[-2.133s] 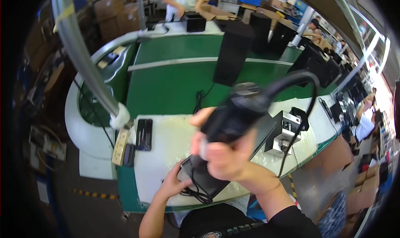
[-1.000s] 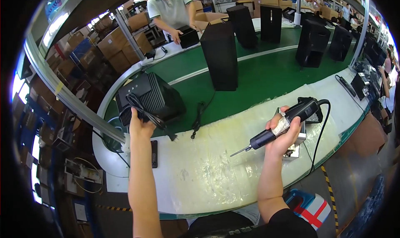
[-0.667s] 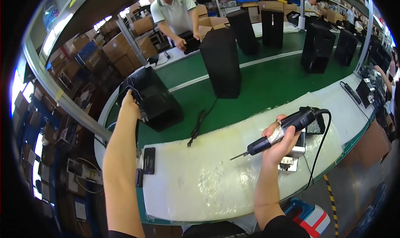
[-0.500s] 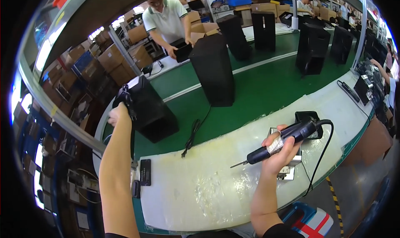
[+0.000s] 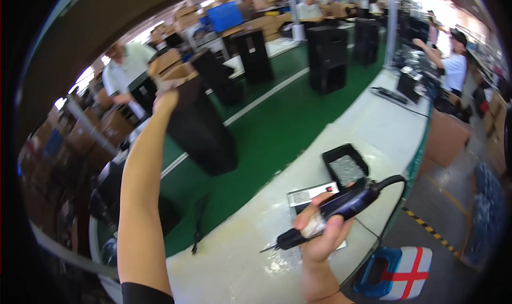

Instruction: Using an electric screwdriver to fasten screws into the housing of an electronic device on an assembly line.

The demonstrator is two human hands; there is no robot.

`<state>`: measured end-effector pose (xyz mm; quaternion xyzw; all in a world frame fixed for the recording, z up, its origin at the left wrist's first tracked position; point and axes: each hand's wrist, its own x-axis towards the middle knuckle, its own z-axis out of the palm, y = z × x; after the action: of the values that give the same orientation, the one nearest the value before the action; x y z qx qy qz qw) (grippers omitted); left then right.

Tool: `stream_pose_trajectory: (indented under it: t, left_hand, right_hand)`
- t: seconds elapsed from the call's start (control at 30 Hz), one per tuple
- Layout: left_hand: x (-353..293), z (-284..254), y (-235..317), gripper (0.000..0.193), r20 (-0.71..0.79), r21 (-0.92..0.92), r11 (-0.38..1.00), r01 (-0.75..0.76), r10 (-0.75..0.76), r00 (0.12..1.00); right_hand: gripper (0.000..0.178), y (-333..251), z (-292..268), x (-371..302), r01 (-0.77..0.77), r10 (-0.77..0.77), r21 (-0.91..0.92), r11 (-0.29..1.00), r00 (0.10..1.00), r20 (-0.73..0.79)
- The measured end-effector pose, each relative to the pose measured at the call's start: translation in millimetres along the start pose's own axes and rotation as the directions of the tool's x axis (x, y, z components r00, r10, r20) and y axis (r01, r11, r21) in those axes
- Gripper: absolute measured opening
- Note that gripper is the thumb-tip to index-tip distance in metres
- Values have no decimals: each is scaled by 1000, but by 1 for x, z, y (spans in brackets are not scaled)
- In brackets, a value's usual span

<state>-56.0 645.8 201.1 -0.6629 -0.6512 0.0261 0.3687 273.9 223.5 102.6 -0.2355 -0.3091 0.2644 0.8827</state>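
Note:
In my right hand [image 5: 320,234] is a dark electric screwdriver [image 5: 341,208] with a pale wrap around its body; its thin bit points left over the pale work surface [image 5: 213,272]. My fingers are closed round it. My left arm stretches far forward, and my left hand [image 5: 166,99] is at the top left edge of a tall black speaker-like box [image 5: 205,136] standing on the green belt. Its fingers are hidden and blurred. Beside the screwdriver sits a black tray [image 5: 345,165] full of small silvery pieces, with a white printed sheet [image 5: 312,195] near it.
Several more black boxes [image 5: 328,59] stand along the green belt [image 5: 282,123]. A loose black cord [image 5: 200,221] lies at the belt's near edge. Across the belt a co-worker [image 5: 128,72] handles a dark box. A stool with a red cross [image 5: 408,272] stands at lower right.
The view has swung right. My left hand has left the cord on the left-hand box and reached the tall box, which now appears closer. The screwdriver stays in my right hand.

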Motion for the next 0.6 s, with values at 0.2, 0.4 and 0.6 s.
stream_pose_trajectory:
  t: [0.2, 0.4, 0.6]
  left_hand:
    - [-39, 30, -36, 60, 440, -699, 476, 533, -302, 846]
    - [-209, -80, -13, 69, 553, -819, -217, 531, -545, 631]
    - [-384, -185, -1, 53, 632, -773, -513, 372, -576, 519]
  right_hand:
    - [55, 0, -13, 8, 16, -16, -24, 1000, 1000, -16]
    - [34, -12, 5, 10, -65, 66, 18, 998, 994, -89]
    - [37, -31, 9, 2, -6, 13, 73, 997, 995, -94]
